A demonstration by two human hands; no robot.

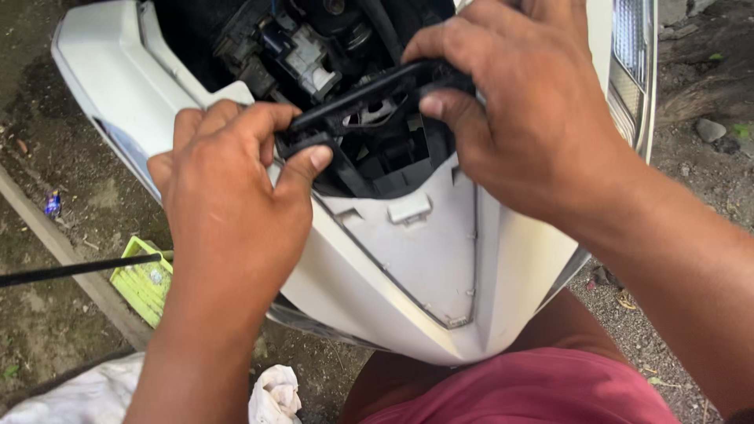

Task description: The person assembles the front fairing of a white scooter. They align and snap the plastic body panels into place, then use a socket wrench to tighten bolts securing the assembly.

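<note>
Big white scooter body panel fills most of the view, open at the top with dark engine bits showing. Across that opening sits a black plastic bracket. Left hand pinches its lower-left end, right hand clamps the upper-right end. Yellow-green tray on the ground, white rag nearby.

A small blue wrapper is lying on the dirt at the far left, beside a grey kerb. A flat yellow-green packet with ribbed edges is sitting on the ground lower down, just left of the left forearm, with a thin black rod crossing over it. No signs or screens are showing.
</note>
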